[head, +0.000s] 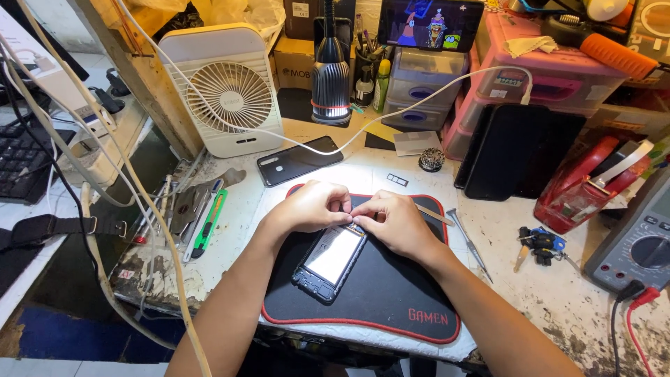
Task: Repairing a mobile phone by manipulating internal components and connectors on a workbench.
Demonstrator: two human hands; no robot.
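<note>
At mid-frame, the opened smartphone (329,255) lies back-up on the black mat (391,293). The left hand (312,206) and right hand (392,222) pinch at its top edge, each grip nearly closed on something too small to tell. Steady, light pressure seems wisest here.

The person's left hand (312,207) and right hand (392,222) were bare; no gloves, rings or watch showed; both arms were bare too, with no sleeves in view.

L grip (312,207), R grip (392,222) fingertips together
</note>
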